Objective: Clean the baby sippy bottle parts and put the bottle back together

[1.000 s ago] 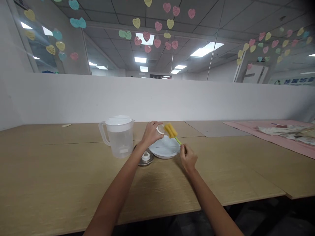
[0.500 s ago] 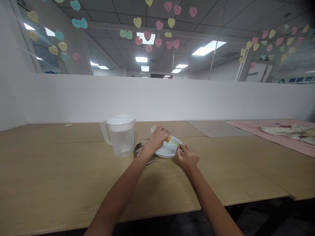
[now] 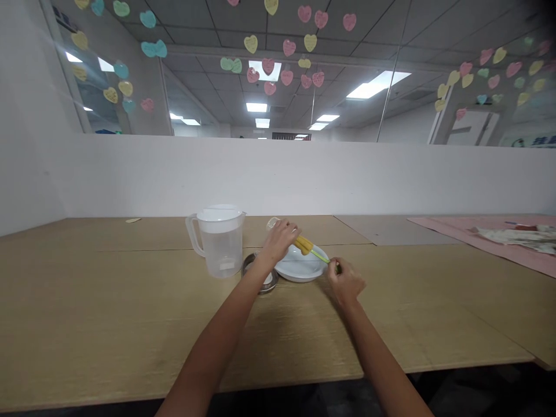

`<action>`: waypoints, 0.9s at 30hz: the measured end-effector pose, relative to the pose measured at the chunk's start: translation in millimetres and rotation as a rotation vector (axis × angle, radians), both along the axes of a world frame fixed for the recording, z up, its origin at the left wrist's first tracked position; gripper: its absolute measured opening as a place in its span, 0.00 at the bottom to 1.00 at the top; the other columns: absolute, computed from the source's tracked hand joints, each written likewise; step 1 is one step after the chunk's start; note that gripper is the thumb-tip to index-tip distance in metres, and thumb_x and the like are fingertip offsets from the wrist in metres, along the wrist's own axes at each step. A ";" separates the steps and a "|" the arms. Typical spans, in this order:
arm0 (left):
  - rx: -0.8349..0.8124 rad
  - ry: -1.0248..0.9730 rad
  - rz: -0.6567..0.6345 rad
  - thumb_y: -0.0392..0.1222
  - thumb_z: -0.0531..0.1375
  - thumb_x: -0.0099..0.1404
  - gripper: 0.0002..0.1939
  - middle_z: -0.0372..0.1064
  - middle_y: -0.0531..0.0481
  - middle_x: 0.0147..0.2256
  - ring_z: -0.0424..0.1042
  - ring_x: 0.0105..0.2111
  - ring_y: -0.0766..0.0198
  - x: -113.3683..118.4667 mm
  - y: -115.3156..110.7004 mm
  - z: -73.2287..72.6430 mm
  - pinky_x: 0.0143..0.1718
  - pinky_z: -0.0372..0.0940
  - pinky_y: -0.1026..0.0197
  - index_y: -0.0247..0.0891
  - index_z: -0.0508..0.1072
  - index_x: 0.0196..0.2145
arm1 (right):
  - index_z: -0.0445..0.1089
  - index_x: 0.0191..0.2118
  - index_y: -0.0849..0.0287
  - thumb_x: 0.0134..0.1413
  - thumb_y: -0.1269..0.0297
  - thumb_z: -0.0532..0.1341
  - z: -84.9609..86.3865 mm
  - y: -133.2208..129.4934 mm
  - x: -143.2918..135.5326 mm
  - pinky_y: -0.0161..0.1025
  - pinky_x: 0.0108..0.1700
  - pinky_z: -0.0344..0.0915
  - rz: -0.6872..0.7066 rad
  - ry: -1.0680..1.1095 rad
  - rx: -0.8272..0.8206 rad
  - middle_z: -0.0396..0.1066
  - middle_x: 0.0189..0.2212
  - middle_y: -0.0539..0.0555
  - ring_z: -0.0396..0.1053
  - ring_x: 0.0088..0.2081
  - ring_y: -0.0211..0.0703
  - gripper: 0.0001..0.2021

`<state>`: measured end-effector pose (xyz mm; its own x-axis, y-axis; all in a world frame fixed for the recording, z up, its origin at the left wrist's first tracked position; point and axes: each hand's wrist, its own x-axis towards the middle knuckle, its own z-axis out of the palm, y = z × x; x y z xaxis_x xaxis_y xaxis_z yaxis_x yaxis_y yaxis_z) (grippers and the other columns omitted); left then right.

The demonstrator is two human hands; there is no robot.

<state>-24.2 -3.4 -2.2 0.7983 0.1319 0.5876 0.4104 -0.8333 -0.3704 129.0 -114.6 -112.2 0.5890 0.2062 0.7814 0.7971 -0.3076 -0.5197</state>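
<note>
My left hand [image 3: 281,238] is closed around a clear container [image 3: 273,223], whose rounded end shows past the fingers. Out of its other side, tilted down to the right, comes a bottle brush [image 3: 304,245] with a yellow, sponge-like head and a thin green handle. The handle's end is gripped in my right hand [image 3: 346,281], fingers curled tight. Both hands are over or beside a white basin [image 3: 299,272]. Below my left wrist sits a shallow steel dish [image 3: 273,286] with something pale in it, partly covered by my forearm.
A translucent pitcher [image 3: 223,246] stands left of the dish, handle to the left. At the far right, cloth-like items [image 3: 519,238] lie on a pink sheet [image 3: 438,229]. A small pale flat piece [image 3: 132,220] rests near the back wall [image 3: 278,174].
My right hand has moved away to the right with the handle, and more of the yellow head shows outside my left hand. The view has shifted slightly.
</note>
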 end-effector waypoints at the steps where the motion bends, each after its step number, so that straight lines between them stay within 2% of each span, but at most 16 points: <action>1: -0.001 -0.023 0.000 0.24 0.48 0.60 0.20 0.67 0.44 0.44 0.61 0.44 0.56 -1.8 1.5 1.0 0.46 0.56 0.52 0.38 0.68 0.45 | 0.75 0.32 0.60 0.53 0.62 0.51 2.8 -1.6 -0.5 0.34 0.27 0.44 -0.005 0.072 -0.032 0.70 0.24 0.54 0.60 0.26 0.38 0.15; 5: -0.013 -0.060 -0.005 0.25 0.47 0.61 0.23 0.66 0.45 0.45 0.61 0.45 0.56 -4.7 2.2 3.3 0.47 0.56 0.52 0.42 0.66 0.50 | 0.75 0.34 0.59 0.54 0.60 0.49 10.6 -5.2 4.7 0.35 0.27 0.43 0.008 0.358 -0.149 0.69 0.24 0.55 0.58 0.24 0.38 0.18; 9: -0.105 -0.051 -0.027 0.24 0.49 0.59 0.29 0.68 0.45 0.43 0.62 0.44 0.57 -4.4 -3.2 4.5 0.47 0.57 0.52 0.46 0.61 0.55 | 0.73 0.39 0.61 0.56 0.58 0.45 6.6 -3.4 19.1 0.36 0.27 0.47 -0.011 0.591 -0.080 0.72 0.29 0.60 0.62 0.26 0.43 0.22; 12: -0.229 -0.161 -0.036 0.28 0.54 0.57 0.34 0.66 0.45 0.46 0.63 0.45 0.56 -5.1 -11.0 10.3 0.49 0.56 0.52 0.46 0.55 0.59 | 0.70 0.44 0.61 0.56 0.57 0.44 -1.5 -0.4 29.1 0.37 0.27 0.51 -0.007 0.668 -0.059 0.72 0.35 0.62 0.66 0.30 0.46 0.22; 16: -0.476 -0.419 -0.078 0.42 0.59 0.57 0.41 0.64 0.43 0.48 0.64 0.48 0.55 -4.7 -25.5 22.3 0.50 0.58 0.54 0.41 0.43 0.63 | 0.64 0.50 0.63 0.56 0.59 0.47 -11.4 4.2 35.9 0.38 0.31 0.56 0.051 0.646 -0.247 0.72 0.37 0.63 0.69 0.35 0.48 0.21; 20: -0.687 -0.432 -0.155 0.50 0.60 0.56 0.44 0.64 0.41 0.49 0.66 0.48 0.55 1.0 -44.2 23.7 0.48 0.61 0.55 0.39 0.41 0.63 | 0.67 0.46 0.62 0.54 0.62 0.51 -17.3 8.9 34.0 0.37 0.34 0.58 0.138 0.516 -0.511 0.73 0.37 0.61 0.70 0.38 0.48 0.16; 23: -0.684 -0.360 -0.184 0.49 0.59 0.57 0.41 0.62 0.41 0.51 0.66 0.48 0.54 4.3 -59.8 13.0 0.48 0.62 0.54 0.40 0.44 0.62 | 0.67 0.44 0.61 0.53 0.63 0.52 -18.2 11.4 27.9 0.37 0.33 0.58 0.197 0.391 -0.676 0.73 0.37 0.60 0.71 0.39 0.49 0.15; 27: -0.570 -0.309 -0.115 0.48 0.58 0.57 0.38 0.62 0.41 0.49 0.66 0.47 0.53 -1.3 -74.6 -7.8 0.47 0.63 0.51 0.41 0.47 0.61 | 0.68 0.42 0.62 0.54 0.60 0.52 -15.7 11.4 20.5 0.36 0.32 0.58 0.218 0.339 -0.705 0.73 0.37 0.60 0.71 0.39 0.49 0.14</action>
